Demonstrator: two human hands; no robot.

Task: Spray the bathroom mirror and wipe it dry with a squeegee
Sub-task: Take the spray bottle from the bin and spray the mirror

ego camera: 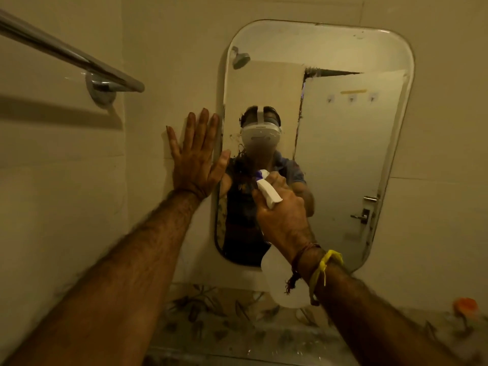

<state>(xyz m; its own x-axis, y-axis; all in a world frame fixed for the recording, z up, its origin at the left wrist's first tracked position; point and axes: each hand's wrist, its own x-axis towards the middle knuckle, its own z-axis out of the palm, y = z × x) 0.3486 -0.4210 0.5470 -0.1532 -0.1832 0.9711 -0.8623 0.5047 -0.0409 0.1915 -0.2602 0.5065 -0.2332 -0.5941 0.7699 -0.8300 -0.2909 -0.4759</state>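
A tall mirror [343, 143] with rounded corners hangs on the beige tiled wall ahead. My right hand [282, 215] grips a white spray bottle [268, 192] by its trigger head, nozzle pointed at the lower left part of the glass. The bottle's translucent body [287, 291] hangs below my wrist. My left hand [194, 157] is flat on the wall beside the mirror's left edge, fingers spread, thumb reaching the glass. A wet misted patch shows on the mirror near the nozzle. No squeegee is in view.
A chrome towel bar [79, 59] juts from the wall at the upper left. Below the mirror runs a floral-patterned tile band [206, 313]. An orange object [466, 305] sits at the lower right. The mirror reflects a door and a shower head.
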